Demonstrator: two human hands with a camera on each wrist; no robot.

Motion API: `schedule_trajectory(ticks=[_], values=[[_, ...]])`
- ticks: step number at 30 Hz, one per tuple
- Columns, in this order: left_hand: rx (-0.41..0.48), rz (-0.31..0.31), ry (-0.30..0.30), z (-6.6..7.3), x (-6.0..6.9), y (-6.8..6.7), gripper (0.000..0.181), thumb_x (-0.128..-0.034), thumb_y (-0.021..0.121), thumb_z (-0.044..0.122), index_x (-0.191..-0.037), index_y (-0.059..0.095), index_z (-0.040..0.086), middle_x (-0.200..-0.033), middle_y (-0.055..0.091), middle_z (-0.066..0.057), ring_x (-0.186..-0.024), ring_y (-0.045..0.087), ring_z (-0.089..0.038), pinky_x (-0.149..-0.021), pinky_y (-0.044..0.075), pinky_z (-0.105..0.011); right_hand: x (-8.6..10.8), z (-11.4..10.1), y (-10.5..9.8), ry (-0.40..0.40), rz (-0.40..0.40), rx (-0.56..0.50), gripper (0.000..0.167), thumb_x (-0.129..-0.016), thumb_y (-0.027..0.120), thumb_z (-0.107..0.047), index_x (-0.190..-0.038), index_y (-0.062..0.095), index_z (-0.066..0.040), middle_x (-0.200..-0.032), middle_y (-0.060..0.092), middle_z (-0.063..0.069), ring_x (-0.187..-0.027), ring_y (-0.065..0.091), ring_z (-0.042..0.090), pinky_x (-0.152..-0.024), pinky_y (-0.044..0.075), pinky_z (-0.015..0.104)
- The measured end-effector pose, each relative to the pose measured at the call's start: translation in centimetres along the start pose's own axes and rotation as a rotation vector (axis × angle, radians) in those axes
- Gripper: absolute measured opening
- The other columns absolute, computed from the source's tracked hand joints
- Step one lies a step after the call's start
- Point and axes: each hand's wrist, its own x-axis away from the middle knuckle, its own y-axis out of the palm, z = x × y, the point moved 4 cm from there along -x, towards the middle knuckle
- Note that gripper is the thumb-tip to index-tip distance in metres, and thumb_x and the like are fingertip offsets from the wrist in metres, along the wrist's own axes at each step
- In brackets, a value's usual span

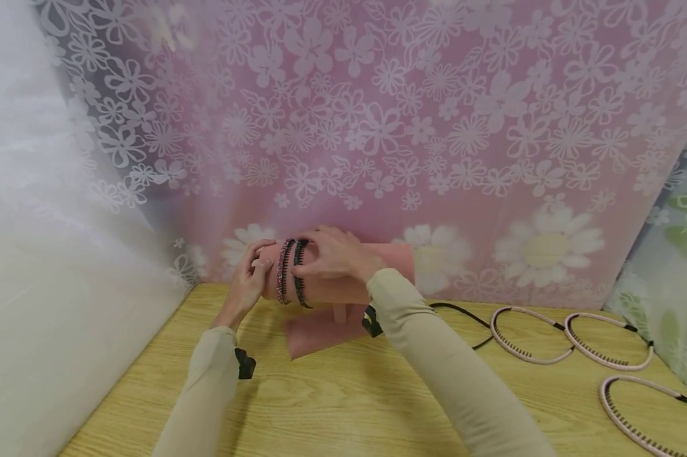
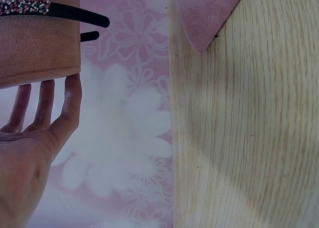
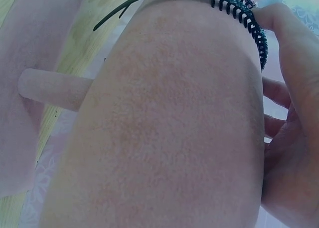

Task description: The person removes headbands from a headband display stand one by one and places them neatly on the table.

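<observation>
A pink fabric-covered display stand (image 1: pixel 338 291), a horizontal roll on a short post, bears two toothed headbands side by side near its left end. The outer headband (image 2: pixel 25 6) is black with pink and white beads; the inner headband (image 3: pixel 256 33) is dark with teal glitter. My left hand (image 1: pixel 245 285) holds the roll's left end, fingertips against its rim. From above, my right hand (image 1: pixel 338 254) grips the teal headband, its thumb on the near side. The right wrist view shows other fingers behind the roll, their tips partly hidden.
On the wooden table (image 1: pixel 320 406), right of the stand, lie a black headband (image 1: pixel 463 310) and several pale pink toothed headbands, one (image 1: pixel 609 406) near the front right. A flowered pink curtain (image 1: pixel 378 209) hangs close behind the stand; white sheeting (image 1: pixel 63 254) borders the left.
</observation>
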Motion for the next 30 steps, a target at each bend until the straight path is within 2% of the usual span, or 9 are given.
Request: schedule_trajectory(ticks=[13,22,30], values=[[-0.021,0.008,-0.005,-0.1,-0.1,0.0,0.044,-0.1083,0.043,0.022,-0.15,0.046,0.011,-0.146,0.055,-0.021,-0.094,0.066,-0.019,-0.077,0.055,-0.036,0.9,0.4,-0.6,-0.001,-0.013,-0.04,0.076,-0.087,0.071,-0.059,-0.153,0.049,-0.027,-0.154,0.05,0.005,-0.14,0.048,0.027,-0.111,0.044,0.053],[-0.016,0.012,-0.037,0.0,0.0,0.0,0.044,-0.1083,0.044,0.023,-0.151,0.046,0.013,-0.147,0.054,-0.021,-0.109,0.065,-0.038,-0.082,0.053,-0.036,1.5,0.8,-1.1,0.003,-0.021,-0.007,0.078,-0.086,0.071,-0.06,-0.152,0.049,-0.027,-0.155,0.05,0.005,-0.143,0.046,0.026,-0.114,0.042,0.05],[-0.013,0.008,-0.057,0.0,0.1,0.0,0.044,-0.1083,0.044,0.025,-0.152,0.045,0.015,-0.148,0.053,-0.02,-0.113,0.064,-0.039,-0.085,0.052,-0.037,2.1,1.3,-1.5,0.013,-0.04,-0.007,0.079,-0.086,0.071,-0.058,-0.153,0.048,-0.023,-0.155,0.049,0.005,-0.143,0.046,0.026,-0.113,0.043,0.05]])
